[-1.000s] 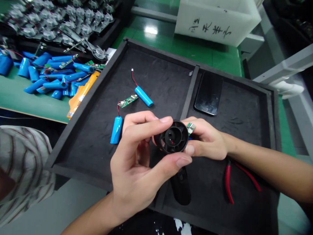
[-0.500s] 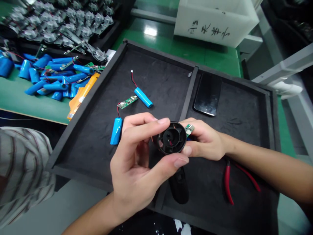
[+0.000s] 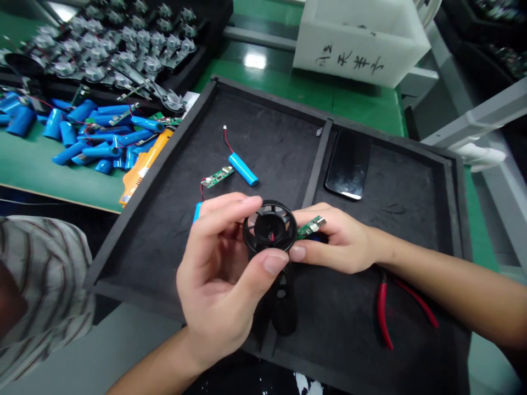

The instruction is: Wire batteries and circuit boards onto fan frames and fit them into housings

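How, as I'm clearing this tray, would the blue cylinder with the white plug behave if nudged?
Being round, the blue cylinder would probably roll; its sheen suggests slipperiness. Its thin, curved wires look floppy and would likely trail.

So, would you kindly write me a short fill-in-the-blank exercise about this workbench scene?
1. The left hand grips a round part whose colour is ____.
2. The phone lies in the tray, just to the ____ of its divider.
3. The pliers show a pair of handles coloured ____.
4. The box behind the tray, marked with writing, is ____.

Missing words: black; right; red; white.
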`<act>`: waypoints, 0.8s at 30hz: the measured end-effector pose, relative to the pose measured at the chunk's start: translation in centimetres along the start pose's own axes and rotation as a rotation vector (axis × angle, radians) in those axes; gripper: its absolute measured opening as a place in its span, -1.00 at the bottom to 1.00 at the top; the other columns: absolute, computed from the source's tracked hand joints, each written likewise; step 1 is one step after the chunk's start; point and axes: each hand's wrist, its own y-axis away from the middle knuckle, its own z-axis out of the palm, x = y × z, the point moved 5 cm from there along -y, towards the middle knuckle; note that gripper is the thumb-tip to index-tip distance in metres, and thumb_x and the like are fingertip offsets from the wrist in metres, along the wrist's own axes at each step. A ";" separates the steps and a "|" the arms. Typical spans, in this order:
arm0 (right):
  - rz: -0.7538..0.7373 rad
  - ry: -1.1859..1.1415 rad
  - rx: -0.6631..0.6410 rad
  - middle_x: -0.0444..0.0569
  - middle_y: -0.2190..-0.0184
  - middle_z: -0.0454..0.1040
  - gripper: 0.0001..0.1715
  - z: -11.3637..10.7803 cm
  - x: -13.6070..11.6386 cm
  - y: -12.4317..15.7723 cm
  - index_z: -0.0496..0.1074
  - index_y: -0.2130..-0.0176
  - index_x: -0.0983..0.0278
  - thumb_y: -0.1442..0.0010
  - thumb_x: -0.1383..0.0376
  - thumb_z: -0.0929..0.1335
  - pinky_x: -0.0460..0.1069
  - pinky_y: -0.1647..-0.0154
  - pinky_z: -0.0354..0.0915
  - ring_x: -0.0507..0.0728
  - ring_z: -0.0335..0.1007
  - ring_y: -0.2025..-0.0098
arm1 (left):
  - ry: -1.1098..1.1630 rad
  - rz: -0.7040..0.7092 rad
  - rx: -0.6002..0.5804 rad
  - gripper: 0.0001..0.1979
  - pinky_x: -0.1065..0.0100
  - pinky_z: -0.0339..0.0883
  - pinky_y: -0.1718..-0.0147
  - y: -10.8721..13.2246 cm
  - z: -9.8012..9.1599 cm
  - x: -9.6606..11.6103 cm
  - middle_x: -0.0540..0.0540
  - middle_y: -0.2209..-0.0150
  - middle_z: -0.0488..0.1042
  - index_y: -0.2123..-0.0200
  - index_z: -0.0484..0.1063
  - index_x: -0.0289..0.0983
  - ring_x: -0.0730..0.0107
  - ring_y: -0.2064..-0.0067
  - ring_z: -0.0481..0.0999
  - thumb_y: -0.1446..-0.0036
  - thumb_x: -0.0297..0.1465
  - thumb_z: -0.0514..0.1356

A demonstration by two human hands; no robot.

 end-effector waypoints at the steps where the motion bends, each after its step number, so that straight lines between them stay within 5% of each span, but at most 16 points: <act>1: 0.001 0.004 0.013 -0.10 0.34 0.59 -0.95 0.0 0.0 0.0 0.51 0.16 0.31 -0.34 0.42 0.43 -0.10 0.14 0.38 0.01 0.52 0.31 | -0.009 0.013 0.019 -0.55 0.25 0.54 0.09 0.1 -0.1 0.1 -0.10 -0.03 0.49 -0.12 0.55 -0.08 0.20 -0.06 0.48 -0.15 -0.38 0.44; 5: 0.016 -0.025 0.052 -0.11 0.40 0.59 -0.92 0.1 0.1 -0.1 0.51 0.25 0.32 -0.28 0.47 0.46 -0.12 0.21 0.37 0.00 0.50 0.36 | -0.011 0.090 -0.001 -0.48 0.25 0.55 0.08 0.2 0.0 0.4 -0.11 -0.01 0.49 -0.13 0.56 -0.12 0.19 -0.07 0.49 -0.09 -0.40 0.48; 24: -0.017 -0.015 -0.014 -0.10 0.39 0.60 -0.87 0.1 0.0 0.1 0.47 0.28 0.30 -0.35 0.44 0.37 -0.13 0.30 0.38 -0.02 0.50 0.40 | 0.043 0.024 -0.003 -0.52 0.29 0.54 0.10 0.6 0.0 -0.6 -0.12 0.00 0.49 -0.11 0.57 -0.14 0.24 -0.06 0.48 -0.10 -0.41 0.48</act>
